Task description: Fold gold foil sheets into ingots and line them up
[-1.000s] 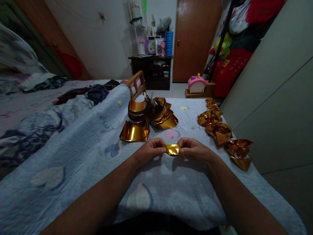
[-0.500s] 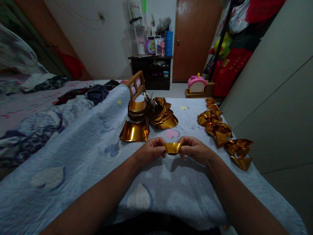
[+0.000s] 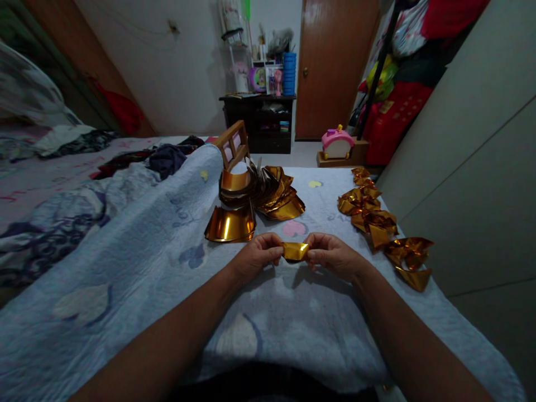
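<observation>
My left hand (image 3: 256, 255) and my right hand (image 3: 333, 255) meet over the light blue quilt (image 3: 138, 257), each pinching one end of a small folded piece of gold foil paper (image 3: 295, 251). Both hands are closed on it, just above the quilt. Beyond my hands lies a curled heap of gold foil sheets (image 3: 251, 201). To the right runs a row of folded gold foil pieces (image 3: 377, 220), ending near my right wrist.
A small wooden chair back (image 3: 232, 145) stands behind the foil heap. Crumpled clothes and bedding (image 3: 62, 184) lie at the left. A pale cupboard wall (image 3: 473, 167) rises close on the right. A dark shelf unit (image 3: 262, 120) and a brown door (image 3: 330, 67) stand at the far end.
Both hands have lifted the gold piece slightly away from me and squeezed it narrower. The foil heap and the folded row have not moved.
</observation>
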The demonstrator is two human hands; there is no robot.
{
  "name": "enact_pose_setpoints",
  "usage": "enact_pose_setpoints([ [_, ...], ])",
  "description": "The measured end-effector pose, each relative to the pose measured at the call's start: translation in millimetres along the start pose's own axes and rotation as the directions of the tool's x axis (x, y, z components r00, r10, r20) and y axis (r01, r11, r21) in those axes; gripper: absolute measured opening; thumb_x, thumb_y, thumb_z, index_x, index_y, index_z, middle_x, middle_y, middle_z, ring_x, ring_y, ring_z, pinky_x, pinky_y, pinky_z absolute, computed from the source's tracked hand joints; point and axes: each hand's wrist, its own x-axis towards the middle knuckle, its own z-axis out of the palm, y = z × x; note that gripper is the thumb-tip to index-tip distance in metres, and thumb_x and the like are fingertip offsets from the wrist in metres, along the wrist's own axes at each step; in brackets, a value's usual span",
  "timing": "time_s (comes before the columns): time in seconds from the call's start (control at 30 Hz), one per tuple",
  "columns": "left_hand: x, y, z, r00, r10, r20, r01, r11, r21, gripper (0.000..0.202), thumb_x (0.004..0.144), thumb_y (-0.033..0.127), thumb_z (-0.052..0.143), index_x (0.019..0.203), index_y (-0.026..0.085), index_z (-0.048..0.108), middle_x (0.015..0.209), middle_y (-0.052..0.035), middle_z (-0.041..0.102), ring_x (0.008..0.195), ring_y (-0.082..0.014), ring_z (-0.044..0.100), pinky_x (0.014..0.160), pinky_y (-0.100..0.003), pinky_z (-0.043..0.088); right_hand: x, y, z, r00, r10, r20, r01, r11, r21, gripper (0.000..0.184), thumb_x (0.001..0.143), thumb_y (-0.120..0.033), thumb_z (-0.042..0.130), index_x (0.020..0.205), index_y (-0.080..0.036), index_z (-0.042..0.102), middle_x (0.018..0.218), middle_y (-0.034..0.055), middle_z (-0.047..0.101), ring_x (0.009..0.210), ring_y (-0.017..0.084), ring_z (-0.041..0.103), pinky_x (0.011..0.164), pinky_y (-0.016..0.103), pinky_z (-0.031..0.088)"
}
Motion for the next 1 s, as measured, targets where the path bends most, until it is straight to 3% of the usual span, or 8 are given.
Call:
enact_pose_setpoints([
  [0.3,-2.9,3.1,2.0,0.994,-0.045,0.095,0.056,0.991,-0.123,0.042,0.06,0.036,0.093,0.078,0.014,0.062,0.067,0.0022,0.062,0.055,-0.0089,0.057,0.055,-0.02,0.041,-1.0,-2.6,-0.4,0.998,-0.006,-0.062,0.005,1.0,-0.012,0.033,0.068,-0.036,0.089,0.083,-0.017,0.066,0.074,-0.0021,0.065,0.06,0.008,0.055,0.058,0.022,0.044],
  [0.63,-2.2,3.4,1.2,0.999,-0.038,0.015,0.038,0.999,0.009,0.04,0.062,0.038,0.091,0.076,0.015,0.061,0.061,0.0032,0.06,0.05,-0.007,0.049,0.05,-0.019,0.031,-1.0,-3.6,2.5,0.999,-0.004,-0.032,0.003,0.999,-0.038,0.034,0.07,-0.039,0.088,0.082,-0.017,0.064,0.075,-0.0021,0.064,0.058,0.008,0.053,0.055,0.022,0.04],
  [0.8,-1.8,2.8,-0.1,0.999,-0.017,0.032,0.015,0.999,0.048,0.039,0.064,0.04,0.089,0.074,0.015,0.06,0.059,0.0029,0.06,0.05,-0.0069,0.047,0.051,-0.02,0.03,-0.3,-2.5,3.6,0.999,-0.014,-0.034,0.012,0.999,-0.047,0.035,0.07,-0.041,0.087,0.08,-0.017,0.063,0.073,-0.0023,0.064,0.057,0.008,0.052,0.054,0.021,0.039],
  [1.0,-1.3,2.4,0.9,1.0,-0.027,0.008,0.027,1.0,0.003,0.041,0.06,0.038,0.091,0.076,0.014,0.062,0.06,0.0028,0.06,0.052,-0.0075,0.049,0.053,-0.02,0.032,-0.3,-3.3,2.5,0.998,-0.023,-0.06,0.021,0.999,-0.04,0.035,0.069,-0.04,0.088,0.082,-0.017,0.065,0.076,-0.0012,0.065,0.059,0.009,0.054,0.057,0.022,0.041],
])
